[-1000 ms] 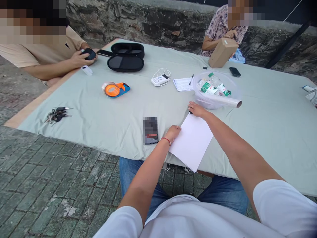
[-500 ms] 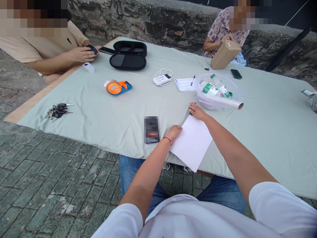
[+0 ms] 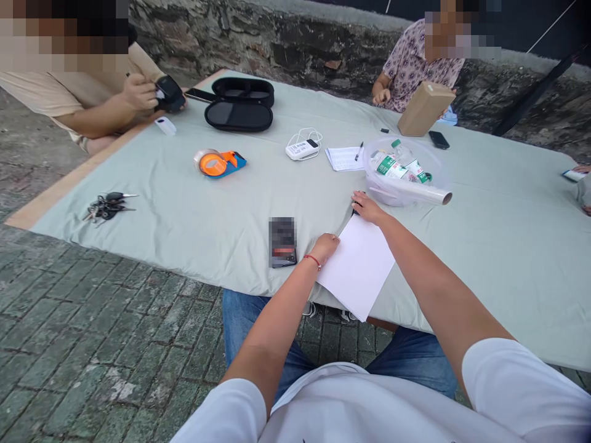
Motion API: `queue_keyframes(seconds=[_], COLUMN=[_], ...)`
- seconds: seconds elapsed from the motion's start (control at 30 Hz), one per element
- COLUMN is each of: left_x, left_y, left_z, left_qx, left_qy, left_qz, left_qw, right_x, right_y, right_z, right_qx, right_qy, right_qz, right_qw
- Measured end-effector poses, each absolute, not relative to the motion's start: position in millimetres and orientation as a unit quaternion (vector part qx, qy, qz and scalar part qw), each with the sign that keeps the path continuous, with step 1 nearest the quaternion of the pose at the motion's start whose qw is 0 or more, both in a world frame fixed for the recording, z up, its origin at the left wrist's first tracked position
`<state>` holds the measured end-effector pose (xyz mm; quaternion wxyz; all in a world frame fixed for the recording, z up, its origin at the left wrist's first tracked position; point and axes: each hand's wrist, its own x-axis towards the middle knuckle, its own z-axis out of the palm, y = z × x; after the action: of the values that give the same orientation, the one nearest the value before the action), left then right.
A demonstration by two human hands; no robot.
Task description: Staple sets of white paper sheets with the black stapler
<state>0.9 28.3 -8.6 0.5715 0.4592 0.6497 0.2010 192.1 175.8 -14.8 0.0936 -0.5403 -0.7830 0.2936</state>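
A stack of white paper lies slanted at the table's near edge, its lowest corner jutting past the edge. My left hand, with a red string bracelet at the wrist, grips the left side of the stack, thumb on top. At the far corner, my right hand is closed around a small black object that is mostly hidden under the fingers; its kind cannot be made out. To the left of my left hand lies a dark phone, partly blurred out.
A plastic basin holds bottles, with a clear film roll across its rim. Around the table are an orange tape dispenser, keys, a black case, a white device and written sheets. Two people sit opposite.
My hands and the paper stay nearly still. The person at the left has raised a hand over a black object. The person at the back has shifted the cardboard box slightly right, one hand off it.
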Motion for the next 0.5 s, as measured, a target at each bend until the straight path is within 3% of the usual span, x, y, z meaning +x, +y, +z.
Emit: queue_keyframes(seconds=[0.5], left_x=[-1.3], left_y=[29.3], left_z=[-14.9], left_qx=[0.448], left_qy=[0.637], left_qz=[0.206], left_qw=[0.593], right_x=[197.5], right_y=[176.8], right_z=[-20.7], right_qx=[-0.524], right_qy=[-0.798], right_qz=[0.284], right_qw=[0.090])
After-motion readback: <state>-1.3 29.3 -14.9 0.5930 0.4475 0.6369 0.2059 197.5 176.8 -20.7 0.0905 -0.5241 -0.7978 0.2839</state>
